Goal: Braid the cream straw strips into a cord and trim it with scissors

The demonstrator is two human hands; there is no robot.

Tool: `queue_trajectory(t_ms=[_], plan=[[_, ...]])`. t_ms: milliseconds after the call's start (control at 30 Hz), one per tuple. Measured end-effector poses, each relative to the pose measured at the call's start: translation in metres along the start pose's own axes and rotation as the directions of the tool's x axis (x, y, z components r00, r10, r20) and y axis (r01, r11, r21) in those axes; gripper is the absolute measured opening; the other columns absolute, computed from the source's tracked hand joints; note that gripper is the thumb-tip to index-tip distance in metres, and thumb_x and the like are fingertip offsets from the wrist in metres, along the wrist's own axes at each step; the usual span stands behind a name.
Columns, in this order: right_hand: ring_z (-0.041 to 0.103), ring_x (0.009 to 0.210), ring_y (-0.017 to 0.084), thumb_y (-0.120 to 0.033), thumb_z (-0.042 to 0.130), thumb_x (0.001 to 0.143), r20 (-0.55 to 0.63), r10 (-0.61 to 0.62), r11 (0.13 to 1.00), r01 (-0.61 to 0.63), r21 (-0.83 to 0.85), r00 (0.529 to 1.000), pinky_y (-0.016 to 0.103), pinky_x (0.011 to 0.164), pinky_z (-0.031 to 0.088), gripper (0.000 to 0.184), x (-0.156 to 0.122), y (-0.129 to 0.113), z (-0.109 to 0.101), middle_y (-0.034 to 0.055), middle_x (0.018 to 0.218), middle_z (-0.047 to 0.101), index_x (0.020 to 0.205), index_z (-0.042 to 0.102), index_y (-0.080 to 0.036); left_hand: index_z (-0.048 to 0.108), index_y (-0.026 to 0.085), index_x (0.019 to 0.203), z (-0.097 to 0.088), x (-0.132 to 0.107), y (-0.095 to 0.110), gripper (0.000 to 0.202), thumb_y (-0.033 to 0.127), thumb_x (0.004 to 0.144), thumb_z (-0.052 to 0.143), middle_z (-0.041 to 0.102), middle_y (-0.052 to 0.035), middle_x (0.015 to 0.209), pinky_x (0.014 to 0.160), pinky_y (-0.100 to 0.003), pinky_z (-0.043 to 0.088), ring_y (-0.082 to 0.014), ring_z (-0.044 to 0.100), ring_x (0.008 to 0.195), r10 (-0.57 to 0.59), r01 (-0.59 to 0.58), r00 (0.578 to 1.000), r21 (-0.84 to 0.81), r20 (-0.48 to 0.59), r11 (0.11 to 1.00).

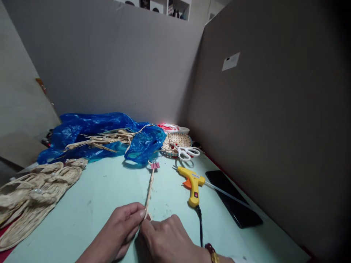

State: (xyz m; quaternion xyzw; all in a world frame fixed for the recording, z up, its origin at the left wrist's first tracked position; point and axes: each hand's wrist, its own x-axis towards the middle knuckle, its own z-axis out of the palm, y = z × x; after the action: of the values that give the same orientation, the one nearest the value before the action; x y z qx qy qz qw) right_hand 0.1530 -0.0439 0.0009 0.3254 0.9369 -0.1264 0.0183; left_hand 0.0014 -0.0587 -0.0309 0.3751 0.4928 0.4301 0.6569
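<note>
A pale braided straw cord (150, 184) runs toward me across the table from a pink binder clip (155, 165) that grips its far end. My left hand (123, 226) pinches the near part of the braid between thumb and fingers. Right beside it, my right hand (167, 239) is closed with its fingertips at the cord's near end. What lies inside those fingers is mostly hidden, though a bit of straw shows between the two hands. A beaded bracelet (212, 252) is on the right wrist.
A yellow glue gun (194, 182) with a black cable lies to the right, by a black phone-like slab (236, 204). White-handled scissors (186, 153) rest against a woven basket (179, 138). A blue plastic bag (90, 122) holds loose straw (109, 138). Woven straw slippers (41, 193) lie left.
</note>
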Motion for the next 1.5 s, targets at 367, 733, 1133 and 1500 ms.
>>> queue_trajectory(t_ms=[367, 733, 1133, 1500], plan=[[0.054, 0.060, 0.013, -0.048, 0.057, 0.087, -0.282, 0.282, 0.824, -0.081, 0.561, 0.917, 0.023, 0.054, 0.032, 0.033, -0.003, 0.026, -0.013, 0.0019, 0.066, 0.065, 0.074, 0.063, -0.018, 0.051, 0.018, 0.063, 0.007, -0.006, 0.011, 0.036, 0.044, 0.066, 0.076, 0.026, 0.0157, 0.039, 0.037, -0.017, 0.007, -0.0015, 0.011, 0.036, -0.021, 0.023, 0.999, 0.041, -0.038, 0.999], [0.051, 0.063, 0.011, -0.026, 0.052, 0.089, -0.043, 0.067, 0.515, 0.002, 0.857, 0.997, 0.018, 0.057, 0.038, 0.018, 0.004, 0.045, -0.011, 0.0029, 0.072, 0.066, 0.083, 0.064, -0.014, 0.057, 0.016, 0.068, 0.003, -0.012, 0.025, 0.032, 0.045, 0.082, 0.052, 0.037, 0.0074, 0.057, 0.052, -0.022, 0.025, -0.0115, 0.034, 0.056, 0.160, -0.113, 0.987, 0.622, -0.019, 0.775], [0.048, 0.057, 0.009, -0.021, 0.052, 0.083, -0.118, 0.237, 0.538, -0.029, 0.842, 0.964, 0.019, 0.054, 0.035, 0.016, 0.009, 0.035, -0.002, 0.0004, 0.063, 0.063, 0.073, 0.062, -0.014, 0.052, 0.023, 0.073, 0.013, -0.028, 0.021, 0.029, 0.034, 0.094, 0.036, 0.058, 0.0033, 0.063, 0.059, -0.026, 0.037, -0.0151, 0.053, 0.058, 0.331, -0.162, 0.943, 0.902, 0.022, 0.400], [0.049, 0.059, 0.011, -0.016, 0.055, 0.077, -0.184, 0.317, 0.487, 0.007, 0.873, 0.931, 0.020, 0.055, 0.036, 0.010, 0.008, 0.027, -0.001, 0.0000, 0.063, 0.060, 0.071, 0.063, -0.015, 0.059, 0.016, 0.079, 0.025, -0.031, -0.008, 0.033, -0.004, 0.078, 0.032, 0.064, -0.0053, 0.063, 0.049, -0.028, 0.050, -0.0194, 0.065, 0.053, 0.577, -0.398, 0.668, 0.881, 0.469, -0.255]])
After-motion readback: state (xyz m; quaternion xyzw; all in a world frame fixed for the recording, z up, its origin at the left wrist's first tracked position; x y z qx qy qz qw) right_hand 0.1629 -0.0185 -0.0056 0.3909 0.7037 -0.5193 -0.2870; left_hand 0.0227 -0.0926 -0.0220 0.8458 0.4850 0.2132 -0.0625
